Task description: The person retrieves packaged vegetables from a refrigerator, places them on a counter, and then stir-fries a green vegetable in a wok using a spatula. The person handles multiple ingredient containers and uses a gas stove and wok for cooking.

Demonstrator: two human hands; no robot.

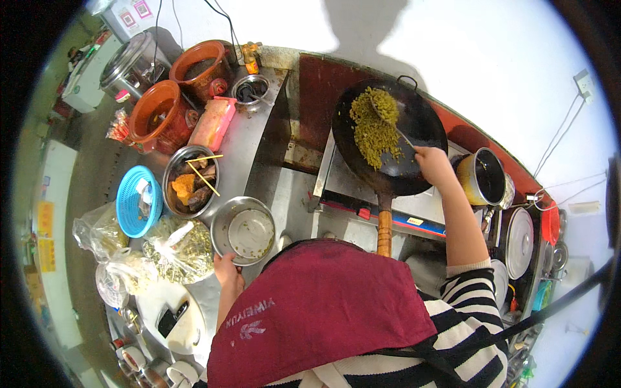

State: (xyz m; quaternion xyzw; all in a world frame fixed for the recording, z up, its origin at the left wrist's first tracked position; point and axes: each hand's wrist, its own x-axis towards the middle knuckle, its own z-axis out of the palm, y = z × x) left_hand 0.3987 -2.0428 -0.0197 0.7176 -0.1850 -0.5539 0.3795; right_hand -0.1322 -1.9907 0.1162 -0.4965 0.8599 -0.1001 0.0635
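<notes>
My right hand [433, 165] grips the handle of a metal ladle or spatula [405, 137], whose head lies in a heap of chopped green vegetable [372, 138]. The food sits in a black wok [421, 116] with a wooden handle [384, 225], on a stove [347, 177]. In my left hand [229, 272] is the rim of a steel bowl [250, 232], tilted toward me, with a few green bits left on its bottom and wall. The bowl is at the counter's edge, left of my body; I cannot tell whether it rests there.
Left on the steel counter [237, 145] stand brown clay pots [155, 109], a pink box [216, 123], a bowl of dark and orange chunks [194, 186], a blue basket [138, 203] and plastic bags [182, 247]. A cutting board [174, 320] lies below. Right of the wok is a yellow pot [473, 177].
</notes>
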